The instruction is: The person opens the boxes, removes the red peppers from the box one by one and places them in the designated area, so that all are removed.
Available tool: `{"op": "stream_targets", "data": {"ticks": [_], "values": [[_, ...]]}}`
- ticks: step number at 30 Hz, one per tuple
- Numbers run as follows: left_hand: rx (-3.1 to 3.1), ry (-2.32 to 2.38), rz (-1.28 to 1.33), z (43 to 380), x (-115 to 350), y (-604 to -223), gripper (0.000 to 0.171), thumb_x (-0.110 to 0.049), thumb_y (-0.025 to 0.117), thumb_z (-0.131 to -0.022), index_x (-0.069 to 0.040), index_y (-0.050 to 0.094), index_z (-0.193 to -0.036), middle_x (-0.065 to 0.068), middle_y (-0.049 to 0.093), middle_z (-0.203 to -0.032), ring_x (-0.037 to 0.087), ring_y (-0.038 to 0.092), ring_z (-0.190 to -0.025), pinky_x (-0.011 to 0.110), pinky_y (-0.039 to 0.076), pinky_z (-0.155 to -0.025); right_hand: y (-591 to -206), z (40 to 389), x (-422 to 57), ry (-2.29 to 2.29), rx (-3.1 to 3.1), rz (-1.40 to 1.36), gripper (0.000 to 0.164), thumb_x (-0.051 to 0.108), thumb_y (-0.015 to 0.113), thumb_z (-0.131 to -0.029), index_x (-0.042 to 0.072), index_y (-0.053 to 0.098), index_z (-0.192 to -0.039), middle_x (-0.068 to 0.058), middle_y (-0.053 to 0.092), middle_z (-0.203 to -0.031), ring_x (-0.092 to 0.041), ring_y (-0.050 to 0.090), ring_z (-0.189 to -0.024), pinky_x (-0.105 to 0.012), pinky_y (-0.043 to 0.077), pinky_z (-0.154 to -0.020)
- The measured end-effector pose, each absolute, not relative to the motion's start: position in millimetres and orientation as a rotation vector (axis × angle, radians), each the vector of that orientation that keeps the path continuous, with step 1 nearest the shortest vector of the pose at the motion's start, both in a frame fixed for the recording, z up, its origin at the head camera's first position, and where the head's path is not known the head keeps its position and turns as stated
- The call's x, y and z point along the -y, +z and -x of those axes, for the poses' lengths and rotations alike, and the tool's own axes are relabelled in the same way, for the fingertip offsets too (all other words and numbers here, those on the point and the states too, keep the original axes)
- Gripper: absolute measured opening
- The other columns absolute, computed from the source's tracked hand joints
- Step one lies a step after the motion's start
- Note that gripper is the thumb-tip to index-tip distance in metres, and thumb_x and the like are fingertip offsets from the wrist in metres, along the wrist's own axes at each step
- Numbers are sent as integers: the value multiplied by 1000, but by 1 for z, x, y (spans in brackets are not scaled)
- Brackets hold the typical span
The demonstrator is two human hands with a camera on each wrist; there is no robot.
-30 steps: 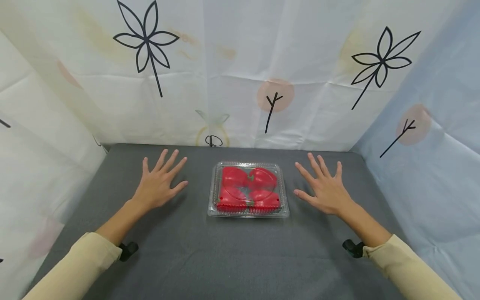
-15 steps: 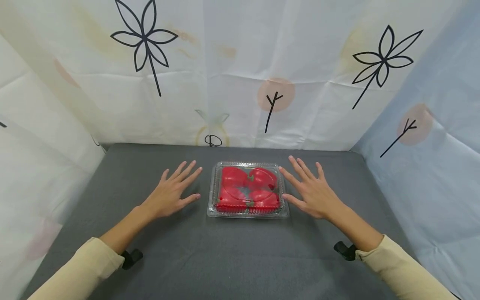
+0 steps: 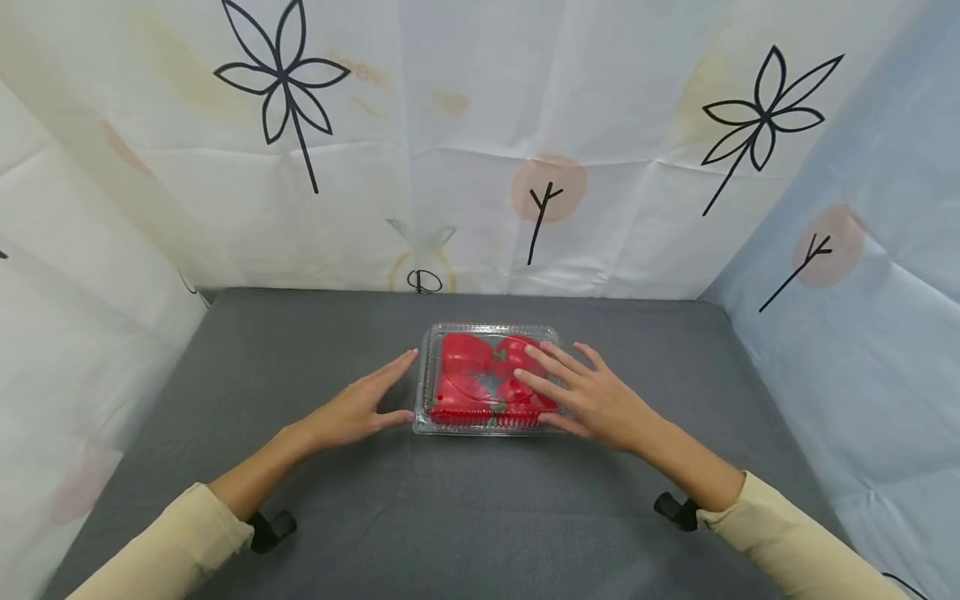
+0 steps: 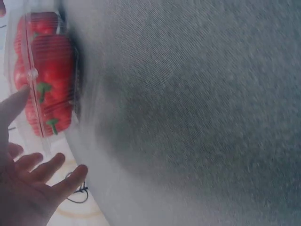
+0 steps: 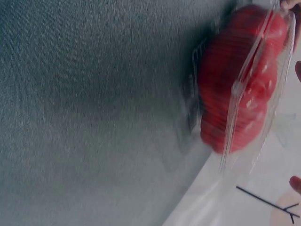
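A clear plastic clamshell box (image 3: 465, 432) with several red bell peppers (image 3: 467, 354) inside sits on the grey cloth, its lid closed. My left hand (image 3: 352, 412) is at the box's left side, fingers straight and thumb apart, fingertips right at the rim. From the right, my right hand (image 3: 596, 404) reaches over the box's right part with spread fingers, overlapping the lid in the head view. In the left wrist view, green stems (image 4: 43, 89) show on the peppers, and the thumb (image 4: 18, 101) overlaps the box edge. Only fingertips (image 5: 295, 182) of the right hand show in the right wrist view.
A grey cloth (image 3: 465, 517) covers the table. White curtains printed with flowers (image 3: 283, 75) stand at the back and left, and a bluish one (image 3: 900, 333) at the right. Dark wrist-worn devices (image 3: 272, 531) sit by both sleeves. A black cable (image 3: 903, 583) lies at the lower right.
Both hands have moved inward from either side toward the box. The left has come to its left rim, the right over its right part. The box has stayed in place.
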State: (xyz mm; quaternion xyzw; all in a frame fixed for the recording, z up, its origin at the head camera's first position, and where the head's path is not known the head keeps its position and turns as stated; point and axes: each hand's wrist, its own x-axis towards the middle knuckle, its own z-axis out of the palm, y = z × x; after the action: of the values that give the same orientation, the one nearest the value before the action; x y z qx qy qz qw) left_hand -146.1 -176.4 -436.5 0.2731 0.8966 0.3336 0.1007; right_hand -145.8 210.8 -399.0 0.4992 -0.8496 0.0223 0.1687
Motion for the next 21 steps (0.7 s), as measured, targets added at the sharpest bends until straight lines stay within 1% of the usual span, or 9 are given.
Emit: {"op": "stream_targets", "data": {"ticks": [2, 4, 6, 8, 11, 15, 18, 21], "values": [[-2608, 1039, -773, 145, 174, -437, 94, -24, 77, -88, -11, 17, -159, 13, 25, -162, 36, 37, -142, 58, 36, -108, -401, 145, -206, 87, 2382, -1466, 87, 36, 86, -76, 18, 43, -150, -16, 37, -155, -33, 38, -140, -61, 36, -104], [-2572, 1091, -739, 144, 173, -437, 94, -21, 77, -88, -5, 17, -158, 19, 29, -159, 38, 48, -133, 55, 42, -103, -402, 143, -200, 105, 2356, -1503, 85, 36, 86, -76, 18, 45, -149, -16, 39, -154, -31, 40, -139, -60, 38, -103], [-2514, 1151, -691, 143, 171, -437, 92, -18, 76, -89, -1, 16, -157, 24, 35, -154, 36, 58, -123, 51, 48, -97, -404, 142, -194, 121, 2333, -1532, 83, 36, 85, -77, 19, 47, -148, -16, 41, -153, -29, 41, -138, -58, 41, -102], [-2442, 1212, -644, 142, 170, -437, 91, -16, 74, -90, 2, 14, -156, 26, 41, -149, 32, 63, -115, 47, 52, -92, -407, 142, -190, 131, 2311, -1555, 82, 36, 86, -76, 18, 49, -147, -16, 42, -151, -29, 43, -137, -57, 43, -101], [-2336, 1299, -585, 141, 168, -438, 89, -15, 72, -92, 5, 12, -156, 26, 49, -142, 28, 66, -109, 41, 54, -89, -411, 140, -182, 127, 2282, -1580, 82, 36, 87, -74, 19, 50, -146, -16, 46, -149, -29, 45, -135, -55, 45, -100], [-2212, 1421, -520, 140, 167, -441, 84, -10, 69, -94, 9, 12, -154, 26, 56, -132, 26, 69, -104, 36, 55, -87, -418, 139, -171, 120, 2239, -1608, 82, 36, 89, -72, 20, 53, -144, -16, 50, -145, -28, 48, -133, -53, 45, -100], [-2103, 1520, -460, 140, 168, -443, 81, -6, 67, -94, 11, 13, -153, 26, 60, -124, 26, 69, -99, 37, 56, -85, -422, 137, -163, 125, 2224, -1627, 79, 37, 89, -72, 21, 55, -142, -16, 51, -144, -30, 48, -134, -52, 45, -101], [-2004, 1603, -372, 138, 167, -444, 78, -4, 66, -95, 10, 16, -153, 22, 62, -117, 23, 69, -96, 38, 57, -84, -424, 135, -156, 120, 2238, -1641, 72, 36, 88, -74, 23, 59, -138, -15, 50, -145, -32, 45, -135, -51, 44, -102]]}}
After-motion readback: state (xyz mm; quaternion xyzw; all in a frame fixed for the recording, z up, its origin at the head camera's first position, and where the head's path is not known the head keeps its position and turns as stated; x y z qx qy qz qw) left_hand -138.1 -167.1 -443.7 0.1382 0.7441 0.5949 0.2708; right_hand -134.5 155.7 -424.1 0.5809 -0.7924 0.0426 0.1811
